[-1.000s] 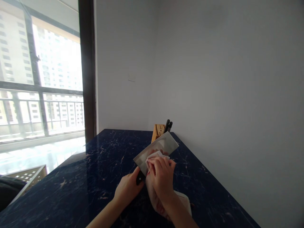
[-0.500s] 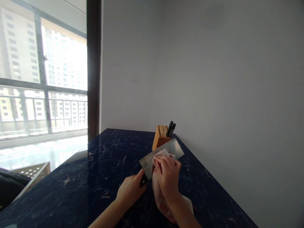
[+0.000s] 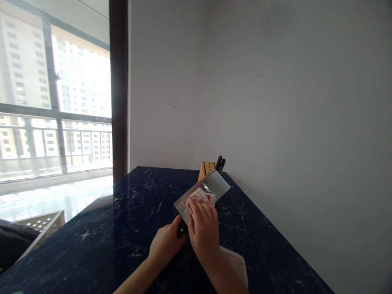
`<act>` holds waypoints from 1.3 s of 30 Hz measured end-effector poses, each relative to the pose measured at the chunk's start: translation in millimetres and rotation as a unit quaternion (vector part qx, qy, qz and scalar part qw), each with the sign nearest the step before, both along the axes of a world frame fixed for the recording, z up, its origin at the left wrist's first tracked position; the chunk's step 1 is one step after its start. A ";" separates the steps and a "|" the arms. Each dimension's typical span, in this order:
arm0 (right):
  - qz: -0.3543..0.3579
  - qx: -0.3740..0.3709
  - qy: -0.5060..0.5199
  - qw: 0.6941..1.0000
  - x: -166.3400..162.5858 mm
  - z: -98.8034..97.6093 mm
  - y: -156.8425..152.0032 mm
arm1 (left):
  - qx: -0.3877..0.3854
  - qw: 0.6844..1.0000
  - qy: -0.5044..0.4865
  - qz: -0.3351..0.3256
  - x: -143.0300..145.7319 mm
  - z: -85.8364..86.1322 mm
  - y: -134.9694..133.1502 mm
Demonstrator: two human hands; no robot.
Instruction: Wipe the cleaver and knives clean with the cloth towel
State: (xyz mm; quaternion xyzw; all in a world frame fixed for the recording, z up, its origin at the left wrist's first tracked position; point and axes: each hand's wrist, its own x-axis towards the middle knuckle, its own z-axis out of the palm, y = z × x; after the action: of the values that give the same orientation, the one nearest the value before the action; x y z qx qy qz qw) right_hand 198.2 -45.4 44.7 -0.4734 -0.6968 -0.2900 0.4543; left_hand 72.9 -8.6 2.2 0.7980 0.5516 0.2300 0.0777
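My left hand (image 3: 167, 243) is closed around the black handle of a cleaver (image 3: 221, 184), whose broad steel blade points up and to the right. A white cloth (image 3: 235, 263) with red marks is bunched under my right hand (image 3: 204, 226), whose fingers press it against the flat of the blade. The cloth's loose end hangs below my right wrist. Just beyond the blade stands a wooden knife block (image 3: 206, 168), partly hidden by it, with two black-handled tools (image 3: 219, 163) in its slots.
A dark blue marbled table (image 3: 141, 196) lies under my hands and narrows toward the wall (image 3: 275, 122) behind and to the right. At the lower left is a perforated light panel (image 3: 45, 224) beside dark fabric (image 3: 15, 241). A large window (image 3: 82, 90) fills the left.
My right hand and the cloth have slid left along the blade toward the handle. The cleaver has shifted slightly left and up and covers more of the knife block.
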 end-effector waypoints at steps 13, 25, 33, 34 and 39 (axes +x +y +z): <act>-0.036 -0.005 -0.013 0.999 16.6 1.9 4.3 | -0.002 1.000 -0.009 0.005 0.7 -4.1 1.5; -0.053 -0.017 -0.049 0.997 16.8 0.7 7.0 | 0.003 1.000 -0.017 -0.014 -1.0 -6.8 2.3; -0.073 0.016 0.006 0.997 35.5 5.2 14.3 | 0.007 0.999 0.006 -0.032 3.5 -1.9 -7.5; -0.056 0.016 0.008 0.998 35.7 4.4 15.1 | 0.005 0.999 0.005 -0.034 3.9 -1.0 -8.1; 0.032 0.006 0.003 0.999 29.6 -2.9 17.9 | -0.001 1.000 0.001 -0.029 4.2 1.6 -8.4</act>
State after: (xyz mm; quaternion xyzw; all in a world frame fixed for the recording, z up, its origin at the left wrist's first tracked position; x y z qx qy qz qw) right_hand 227.8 -27.5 41.8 -0.4490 -0.7086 -0.2779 0.4680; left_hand 77.1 -17.0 3.8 0.8140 0.5283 0.2264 0.0842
